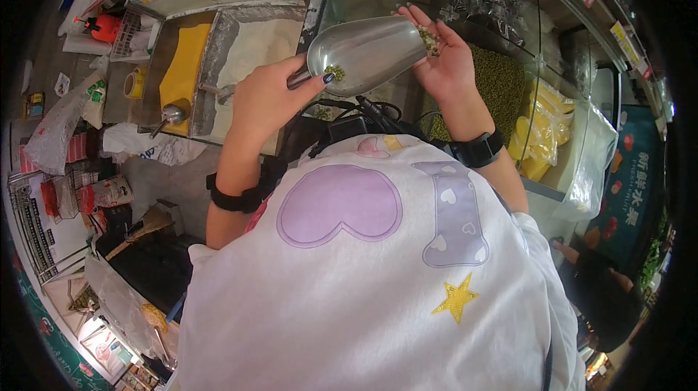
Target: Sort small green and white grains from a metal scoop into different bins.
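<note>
My left hand (273,93) is closed around the handle of a metal scoop (371,49), which is tilted with its mouth to the right. A few green mung beans (334,72) lie inside the scoop near its handle end. Palm up at the scoop's mouth, my right hand (449,64) is cupped, with its fingers stretched out. A small heap of green and pale beans (430,42) rests in that palm, partly hidden by the scoop's rim. Beneath my right forearm is a bin of mung beans (498,78).
To the left stand a bin of white flour (265,42) and a bin of yellow flour (185,64), with a metal scoop (171,116) at its front. Yellow packages (542,129) fill a bin at right. A person in dark clothes (600,296) is at lower right.
</note>
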The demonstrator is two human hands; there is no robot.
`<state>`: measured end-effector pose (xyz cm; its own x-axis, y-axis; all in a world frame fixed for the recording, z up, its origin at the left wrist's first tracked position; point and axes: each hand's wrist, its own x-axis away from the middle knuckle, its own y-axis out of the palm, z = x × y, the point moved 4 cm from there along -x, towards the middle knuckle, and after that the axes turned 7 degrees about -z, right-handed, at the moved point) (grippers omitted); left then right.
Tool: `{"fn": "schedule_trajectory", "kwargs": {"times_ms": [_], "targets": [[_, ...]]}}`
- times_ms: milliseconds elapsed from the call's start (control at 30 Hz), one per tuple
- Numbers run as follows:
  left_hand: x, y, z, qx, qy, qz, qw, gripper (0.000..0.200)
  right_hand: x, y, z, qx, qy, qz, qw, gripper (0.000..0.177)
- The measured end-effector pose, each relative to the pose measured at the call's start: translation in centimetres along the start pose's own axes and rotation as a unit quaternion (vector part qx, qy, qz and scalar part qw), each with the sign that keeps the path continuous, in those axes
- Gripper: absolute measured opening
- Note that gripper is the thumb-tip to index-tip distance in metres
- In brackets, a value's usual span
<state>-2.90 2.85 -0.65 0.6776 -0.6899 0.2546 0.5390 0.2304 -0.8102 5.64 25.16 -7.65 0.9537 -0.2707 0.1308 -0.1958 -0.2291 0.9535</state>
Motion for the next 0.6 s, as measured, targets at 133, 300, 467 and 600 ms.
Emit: {"fn": "schedule_trajectory", "kwargs": {"times_ms": [133,300,467,600], "targets": [[0.01,0.07,0.12,0.012,0.008,0.005,1.0,0.04,-0.11,-0.19,0.06,-0.016,0.007,-0.004,1.0,0.045],[-0.03,0.13,0.25,0.013,0.002,-0.001,1.0,0.039,0.07,0.15,0.07,-0.005,0.008,0.011,1.0,0.044],[-0.17,0.36,0.03,0.023,0.017,0.007,1.0,0.04,0.26,0.62,0.18,0.009,0.006,0.029,1.0,0.043],[-0.08,0.14,0.32,0.02,0.015,0.002,1.0,0.04,0.23,0.48,0.23,0.015,0.008,0.026,1.0,0.043]]}}
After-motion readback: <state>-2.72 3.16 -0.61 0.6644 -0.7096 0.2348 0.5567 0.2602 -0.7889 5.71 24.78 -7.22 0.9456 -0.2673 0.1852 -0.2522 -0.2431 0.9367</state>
